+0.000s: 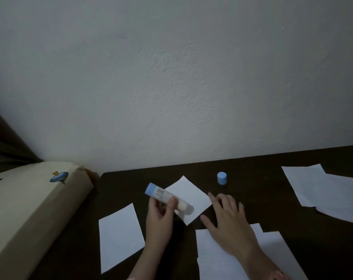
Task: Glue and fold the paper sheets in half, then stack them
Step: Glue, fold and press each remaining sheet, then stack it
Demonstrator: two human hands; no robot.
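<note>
My left hand point(161, 217) grips an uncapped glue stick point(165, 198) with a blue base, its white tip lying over a small white paper sheet point(193, 197) turned like a diamond on the dark table point(252, 199). My right hand point(226, 217) lies flat with spread fingers at that sheet's right corner. The glue's blue cap point(221, 178) stands upright behind the hands. A folded white sheet point(120, 235) lies at the left, and more white sheets point(272, 255) lie under my right forearm.
A loose pile of larger white sheets point(329, 193) lies at the table's right. A beige cardboard box point(30, 209) with a spinning-top picture stands left of the table. A pale wall rises right behind the table's far edge.
</note>
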